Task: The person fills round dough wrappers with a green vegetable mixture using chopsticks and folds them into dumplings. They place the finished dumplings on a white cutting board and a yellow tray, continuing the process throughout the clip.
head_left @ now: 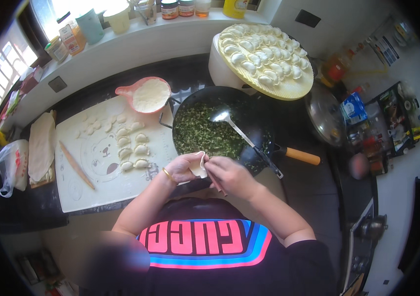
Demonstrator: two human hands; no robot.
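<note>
Just over the near rim of a black wok (pixel 262 106), my left hand (pixel 182 168) is closed around a pale dumpling wrapper (pixel 198 169), folded upward. My right hand (pixel 233 176) meets the wrapper's edge with its fingertips and also grips a pair of brown chopsticks (pixel 216 185), slanting down toward me. Whether filling lies inside the wrapper is hidden. Chopped green filling (pixel 202 126) covers the left part of the wok, and a metal ladle (pixel 221 116) with a dark handle rests across it. Left of the wok, folded dumplings (pixel 134 148) stand in rows on a white mat (pixel 79 197).
A wooden rolling pin (pixel 77 165) and small dough pieces (pixel 90 126) lie on the mat. Behind it stands a pink bowl (pixel 121 91) of white flour. A yellow round tray (pixel 296 89) full of dumplings sits beyond the wok, whose wooden handle (pixel 302 156) sticks out right.
</note>
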